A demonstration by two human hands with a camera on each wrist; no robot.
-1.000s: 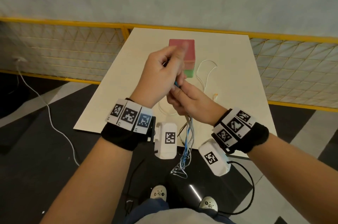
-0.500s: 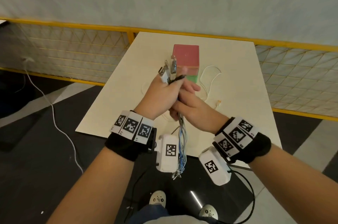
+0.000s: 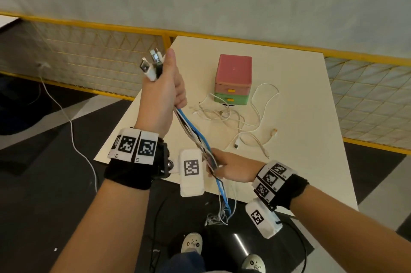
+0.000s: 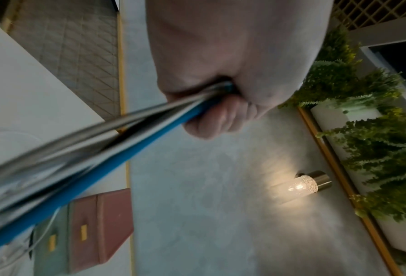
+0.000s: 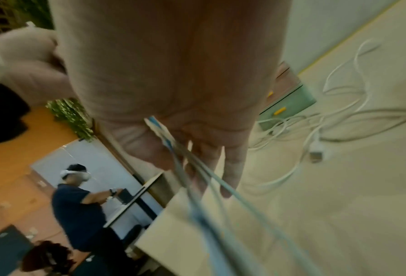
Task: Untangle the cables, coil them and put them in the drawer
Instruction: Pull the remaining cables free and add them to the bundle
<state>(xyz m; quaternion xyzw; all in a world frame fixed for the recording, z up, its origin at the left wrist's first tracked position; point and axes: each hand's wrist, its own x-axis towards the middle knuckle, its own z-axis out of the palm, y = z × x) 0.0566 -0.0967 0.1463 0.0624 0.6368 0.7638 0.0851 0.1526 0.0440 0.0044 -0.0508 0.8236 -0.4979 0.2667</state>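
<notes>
My left hand [image 3: 164, 92] is raised above the table's left edge and grips a bundle of cables [image 3: 193, 132], blue, white and grey. USB plugs [image 3: 151, 65] stick out above the fist. The bundle runs taut down and to the right into my right hand [image 3: 226, 168], which is closed round it near the table's front edge. Its loose ends [image 3: 222, 212] dangle below. The left wrist view shows the left hand [image 4: 220, 74] curled round the bundle [image 4: 102, 140]. A small drawer unit [image 3: 233, 76], pink over green with yellow handles, stands shut mid-table.
Several loose white cables [image 3: 235, 117] lie tangled on the cream table [image 3: 300, 172] in front of the drawers. A yellow mesh railing [image 3: 89, 54] runs behind. A white cord [image 3: 66, 117] trails on the dark floor at left. Another person [image 5: 79, 201] stands off beyond the table.
My left hand has lifted up and to the left with the plug ends. My right hand has slid down the bundle toward the table's front edge, drawing the cables out straight.
</notes>
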